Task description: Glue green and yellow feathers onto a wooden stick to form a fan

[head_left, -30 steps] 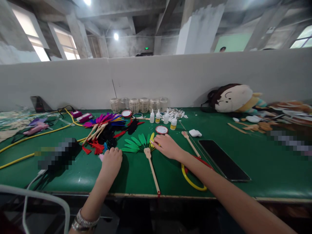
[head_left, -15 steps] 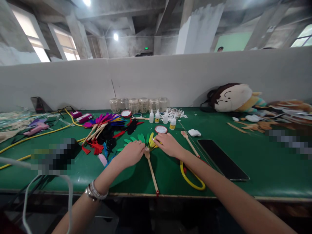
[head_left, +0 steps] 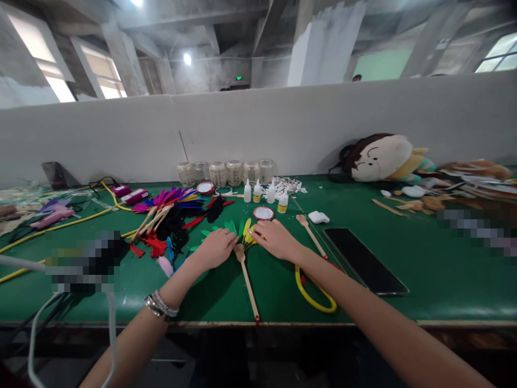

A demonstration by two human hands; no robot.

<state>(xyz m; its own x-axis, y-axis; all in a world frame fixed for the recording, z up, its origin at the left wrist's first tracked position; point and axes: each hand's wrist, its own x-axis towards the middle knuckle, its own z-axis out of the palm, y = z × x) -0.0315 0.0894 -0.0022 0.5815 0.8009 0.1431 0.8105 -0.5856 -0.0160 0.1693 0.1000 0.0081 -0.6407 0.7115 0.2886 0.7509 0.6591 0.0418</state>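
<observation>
My left hand point(head_left: 217, 248) is closed at the broad top end of a wooden stick point(head_left: 249, 285), whose lower end with a red tip reaches the table's front edge. Green feathers point(head_left: 230, 226) fan out behind that hand. Yellow feathers point(head_left: 247, 230) stand between my hands, and the bent fingers of my right hand point(head_left: 274, 240) touch them; whether they pinch one is too small to tell. A second wooden stick point(head_left: 312, 236) lies right of my right hand. A yellow loop point(head_left: 311, 302) is partly under my right forearm.
Small glue bottles point(head_left: 257, 191) and glass jars point(head_left: 234, 173) stand behind my hands. Coloured feathers point(head_left: 173, 199) and red tassels point(head_left: 156, 245) lie left. A black phone point(head_left: 363, 261) lies right, with a plush doll point(head_left: 377, 159) at the wall. Yellow cables point(head_left: 76, 220) cross the left side.
The whole view has shifted slightly, so everything appears a little further left and mostly higher. Both hands stay by the stick and the yellow feathers.
</observation>
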